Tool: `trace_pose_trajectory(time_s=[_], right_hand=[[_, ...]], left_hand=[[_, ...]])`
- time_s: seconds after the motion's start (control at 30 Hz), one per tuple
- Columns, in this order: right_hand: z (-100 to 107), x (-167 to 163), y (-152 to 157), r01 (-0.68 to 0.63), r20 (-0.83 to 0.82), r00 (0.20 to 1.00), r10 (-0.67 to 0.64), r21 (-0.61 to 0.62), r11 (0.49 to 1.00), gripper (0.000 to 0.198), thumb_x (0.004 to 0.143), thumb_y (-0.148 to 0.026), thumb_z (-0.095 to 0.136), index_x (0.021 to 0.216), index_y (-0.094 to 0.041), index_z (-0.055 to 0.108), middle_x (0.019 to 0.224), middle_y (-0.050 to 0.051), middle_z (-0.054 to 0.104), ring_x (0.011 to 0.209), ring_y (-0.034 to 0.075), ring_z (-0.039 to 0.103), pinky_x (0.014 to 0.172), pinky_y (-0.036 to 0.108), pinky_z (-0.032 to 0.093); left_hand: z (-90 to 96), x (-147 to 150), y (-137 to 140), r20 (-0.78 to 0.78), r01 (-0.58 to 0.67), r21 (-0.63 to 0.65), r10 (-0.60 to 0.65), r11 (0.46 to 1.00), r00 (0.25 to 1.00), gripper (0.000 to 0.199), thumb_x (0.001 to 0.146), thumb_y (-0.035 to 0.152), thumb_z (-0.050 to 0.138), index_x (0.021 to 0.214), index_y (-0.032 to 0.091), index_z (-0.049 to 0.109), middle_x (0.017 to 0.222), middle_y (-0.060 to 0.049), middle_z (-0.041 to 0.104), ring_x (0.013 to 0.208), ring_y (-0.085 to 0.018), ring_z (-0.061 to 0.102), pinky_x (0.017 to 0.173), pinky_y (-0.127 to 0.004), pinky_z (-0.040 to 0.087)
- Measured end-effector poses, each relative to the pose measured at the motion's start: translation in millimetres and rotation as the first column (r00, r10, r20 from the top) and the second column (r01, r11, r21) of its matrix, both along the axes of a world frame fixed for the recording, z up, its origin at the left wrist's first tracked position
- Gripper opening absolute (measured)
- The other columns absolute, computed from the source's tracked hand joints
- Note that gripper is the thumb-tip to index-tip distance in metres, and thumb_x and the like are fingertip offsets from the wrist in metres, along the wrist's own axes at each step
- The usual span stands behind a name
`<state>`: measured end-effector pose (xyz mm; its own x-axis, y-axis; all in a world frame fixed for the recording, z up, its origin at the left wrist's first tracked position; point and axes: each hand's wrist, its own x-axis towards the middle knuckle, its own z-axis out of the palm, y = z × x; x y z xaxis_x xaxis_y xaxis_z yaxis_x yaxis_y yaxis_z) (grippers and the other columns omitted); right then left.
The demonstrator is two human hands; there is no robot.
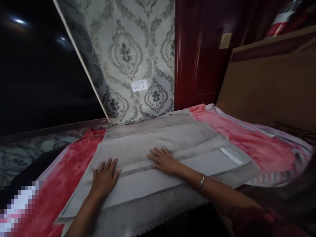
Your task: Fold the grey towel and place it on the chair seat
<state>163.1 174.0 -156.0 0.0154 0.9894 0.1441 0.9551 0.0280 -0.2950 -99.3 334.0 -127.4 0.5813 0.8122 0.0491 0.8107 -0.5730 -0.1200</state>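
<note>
A grey cloth point(153, 141) lies spread in front of me, with a paler folded band across its nearer half and a small white strip point(231, 156) near its right side. My left hand point(105, 177) rests flat on the left part of the cloth, fingers spread. To the right, my right hand point(164, 160) also lies palm down on it, fingers apart, near the edge of the folded band. Neither hand grips anything. Beneath the grey cloth, a pink-red plush blanket point(249, 138) shows on both sides.
Patterned wallpaper point(125, 49) with a paper label point(139, 85) reading 277 rises behind the cloth. A large dark screen point(44, 72) stands at the left. Dark red panelling point(195, 56) and a big cardboard box point(271, 82) stand at the right, with a bottle point(280, 23) above the box.
</note>
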Motion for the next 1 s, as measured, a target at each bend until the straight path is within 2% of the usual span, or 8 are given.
trace_pose_trajectory(time_s=[0.13, 0.23, 0.43, 0.6, 0.67, 0.77, 0.9, 1.0], right_hand=[[-4, 20, -43, 0.024, -0.023, 1.0, -0.021, 0.116, 0.993, 0.05, 0.096, -0.037, 0.054, 0.144, -0.025, 0.051, 0.156, 0.011, 0.041, 0.146, 0.026, 0.031, 0.119, 0.05, 0.023], [-5, 47, -86, 0.108, -0.046, 0.994, -0.099, 0.278, 0.955, 0.039, 0.098, -0.031, 0.047, 0.133, -0.022, 0.062, 0.145, 0.012, 0.053, 0.135, 0.024, 0.045, 0.114, 0.047, 0.034], [-11, 118, -180, 0.493, -0.185, 0.869, -0.46, 0.409, 0.768, 0.037, 0.095, -0.028, 0.039, 0.116, -0.022, 0.069, 0.116, 0.011, 0.069, 0.111, 0.025, 0.061, 0.101, 0.044, 0.047], [-18, 170, -235, 0.775, -0.46, 0.631, -0.625, 0.411, 0.48, 0.034, 0.089, -0.033, 0.045, 0.106, -0.02, 0.07, 0.107, 0.011, 0.072, 0.099, 0.025, 0.066, 0.087, 0.04, 0.054], [-20, 184, -247, 0.831, -0.548, 0.555, -0.626, 0.386, 0.4, 0.033, 0.086, -0.033, 0.047, 0.104, -0.018, 0.071, 0.107, 0.012, 0.072, 0.098, 0.025, 0.066, 0.086, 0.04, 0.054], [-20, 200, -254, 0.861, -0.607, 0.509, -0.611, 0.363, 0.356, 0.034, 0.085, -0.032, 0.048, 0.104, -0.016, 0.071, 0.106, 0.013, 0.073, 0.095, 0.025, 0.068, 0.085, 0.04, 0.055], [-8, 225, -242, 0.843, -0.552, 0.535, -0.64, 0.403, 0.356, 0.032, 0.087, -0.032, 0.048, 0.103, -0.017, 0.072, 0.106, 0.012, 0.074, 0.097, 0.025, 0.068, 0.085, 0.04, 0.055], [12, 248, -213, 0.795, -0.462, 0.599, -0.654, 0.437, 0.421, 0.032, 0.089, -0.026, 0.046, 0.104, -0.018, 0.073, 0.109, 0.011, 0.074, 0.101, 0.024, 0.068, 0.087, 0.038, 0.054]], left_hand=[[12.1, 47, -16, 0.028, 0.164, 0.034, -0.165, 0.986, 0.986, 0.055, 0.096, 0.033, 0.04, 0.147, 0.014, 0.046, 0.159, -0.018, 0.034, 0.149, -0.034, 0.025, 0.117, -0.06, 0.025], [17.2, 98, -39, 0.1, 0.453, -0.07, -0.445, 0.889, 0.89, 0.051, 0.093, 0.027, 0.046, 0.142, 0.019, 0.052, 0.154, -0.013, 0.045, 0.143, -0.028, 0.039, 0.116, -0.049, 0.033], [16.2, 187, -114, 0.3, 0.893, -0.107, -0.842, 0.438, 0.448, 0.041, 0.095, 0.017, 0.037, 0.125, 0.025, 0.065, 0.121, -0.005, 0.069, 0.114, -0.02, 0.062, 0.103, -0.036, 0.048], [9.0, 247, -168, 0.344, 0.975, -0.149, -0.916, 0.166, 0.209, 0.046, 0.093, 0.012, 0.039, 0.13, 0.025, 0.062, 0.139, -0.005, 0.06, 0.131, -0.019, 0.053, 0.114, -0.039, 0.04], [5.0, 270, -181, 0.342, 0.985, -0.133, -0.927, 0.111, 0.151, 0.045, 0.096, 0.015, 0.037, 0.134, 0.022, 0.059, 0.147, -0.006, 0.054, 0.137, -0.019, 0.047, 0.117, -0.039, 0.037], [-4.4, 297, -191, 0.296, 0.994, -0.101, -0.953, 0.04, 0.068, 0.044, 0.098, 0.025, 0.044, 0.139, 0.017, 0.053, 0.153, -0.011, 0.046, 0.142, -0.021, 0.041, 0.119, -0.038, 0.034], [-20.4, 308, -195, 0.25, 0.991, -0.127, -0.966, 0.04, 0.071, 0.054, 0.097, 0.034, 0.049, 0.148, 0.018, 0.041, 0.159, -0.012, 0.035, 0.149, -0.023, 0.03, 0.122, -0.044, 0.025], [-27.9, 305, -195, 0.291, 0.987, -0.149, -0.952, 0.051, 0.093, 0.056, 0.098, 0.034, 0.047, 0.151, 0.019, 0.036, 0.161, -0.011, 0.031, 0.151, -0.023, 0.024, 0.124, -0.045, 0.02]])
